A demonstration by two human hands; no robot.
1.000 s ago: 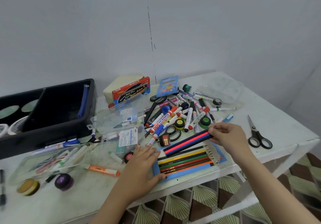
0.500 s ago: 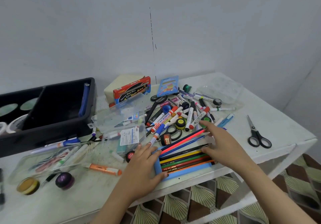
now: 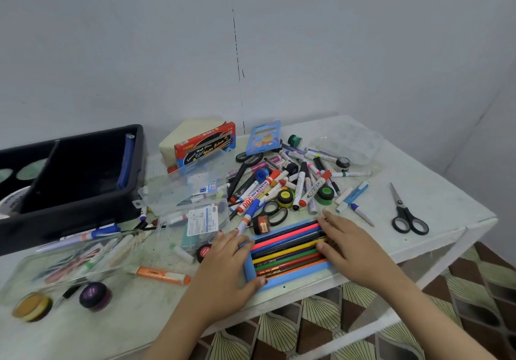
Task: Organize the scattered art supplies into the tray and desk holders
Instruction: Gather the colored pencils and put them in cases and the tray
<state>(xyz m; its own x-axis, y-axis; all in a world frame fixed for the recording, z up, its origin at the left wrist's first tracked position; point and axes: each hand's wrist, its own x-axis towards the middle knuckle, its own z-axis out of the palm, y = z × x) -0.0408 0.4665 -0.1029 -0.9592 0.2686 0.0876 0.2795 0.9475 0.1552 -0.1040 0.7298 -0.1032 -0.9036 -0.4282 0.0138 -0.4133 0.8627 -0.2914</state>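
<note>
A person works at a white desk (image 3: 418,186) strewn with art supplies. A shallow blue pencil case (image 3: 296,275) lies at the desk's near edge, and a row of coloured pencils (image 3: 284,250) lies side by side in it, pointing left to right. The left hand (image 3: 223,264) lies across the left end of the case, its fingers (image 3: 223,238) stretched out and nearly straight past the far corner and the thumb laid against the near edge; it steadies the case and holds nothing. The right hand (image 3: 354,248) lies flat over the right ends of the pencils, fingers straight and spread, pressing on them. Whether every pencil sits fully inside the case is hard to tell, since the hand covers that end.

Just beyond the case is a pile of markers (image 3: 279,183) mixed with small paint pots and black-handled scissors. A separate pair of scissors (image 3: 405,214) lies well apart on the right. A black tray (image 3: 83,203) stands at the left with a blue pen (image 3: 125,161) leaning against its inner wall. Between the tray and the markers lie clear plastic cases (image 3: 192,200), and behind them stands a red paint box (image 3: 205,147). An orange highlighter (image 3: 162,275), a purple pot (image 3: 93,295) and a yellow pot (image 3: 32,305) lie near the front left.
</note>
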